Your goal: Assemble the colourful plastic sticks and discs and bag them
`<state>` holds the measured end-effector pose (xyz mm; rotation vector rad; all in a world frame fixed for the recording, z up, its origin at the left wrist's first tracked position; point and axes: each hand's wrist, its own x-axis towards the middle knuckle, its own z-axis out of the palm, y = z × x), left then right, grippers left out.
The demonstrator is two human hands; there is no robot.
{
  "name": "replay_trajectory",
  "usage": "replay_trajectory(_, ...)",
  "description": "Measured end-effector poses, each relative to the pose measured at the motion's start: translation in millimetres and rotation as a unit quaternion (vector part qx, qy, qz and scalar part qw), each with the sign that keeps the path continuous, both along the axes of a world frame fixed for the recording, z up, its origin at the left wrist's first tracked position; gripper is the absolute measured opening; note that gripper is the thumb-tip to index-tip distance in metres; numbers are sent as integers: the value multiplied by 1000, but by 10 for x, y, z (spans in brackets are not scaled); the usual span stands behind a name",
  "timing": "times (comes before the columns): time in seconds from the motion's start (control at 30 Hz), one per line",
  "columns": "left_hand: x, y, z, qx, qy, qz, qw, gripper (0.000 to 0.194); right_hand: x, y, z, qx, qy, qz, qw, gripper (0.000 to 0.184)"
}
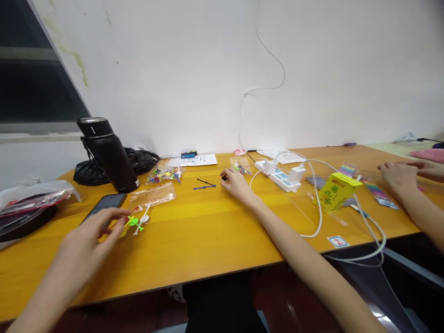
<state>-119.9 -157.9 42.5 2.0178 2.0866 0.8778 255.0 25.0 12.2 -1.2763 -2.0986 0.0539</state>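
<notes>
My left hand (92,233) is low over the left part of the table, thumb and forefinger apart. Around its fingertips are small plastic pieces: a green piece (133,222), a white stick-like piece with a round disc (144,219), and bits of yellow and red partly hidden by the fingers. My right hand (237,186) rests near the table's middle, fingers pinched on a small black piece (224,178), mostly covered. Left of it lie a thin black stick piece (206,182) and a blue stick piece (204,187), close together.
A black bottle (113,157) stands behind a phone (107,203). Clear bags of coloured pieces (164,173) lie further back. To the right are a white power strip (279,177) with looping cables, a yellow box (335,192) and another person's hands (398,178).
</notes>
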Motion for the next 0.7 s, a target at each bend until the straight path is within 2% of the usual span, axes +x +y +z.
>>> replay_trajectory(0.07,303,67,45,17,-74,-89,993,39,-72,-22,16,24,42,88,995,15)
replay_trajectory(0.17,781,336,4,-18,-173,-209,962,35,-181,-84,28,36,94,172,980,15)
replay_trajectory(0.27,1172,772,-138,-69,-299,-234,923,46,-266,-153,21,24,118,206,971,17)
replay_trajectory(0.37,1429,1213,-310,-116,-483,-242,833,54,-316,-199,-3,10,111,228,967,18)
replay_trajectory(0.4,1481,1328,-367,-147,-523,-251,801,51,-325,-208,-12,10,108,233,966,18)
replay_trajectory(0.47,1538,1488,-476,-167,-567,-277,758,42,-333,-216,-30,12,100,242,965,21)
replay_trajectory(0.57,1536,1569,-599,-155,-587,-299,737,37,-333,-210,-45,7,76,252,965,25)
replay_trajectory(0.7,1481,1536,-638,-138,-594,-259,749,37,-320,-172,-64,21,38,218,975,31)
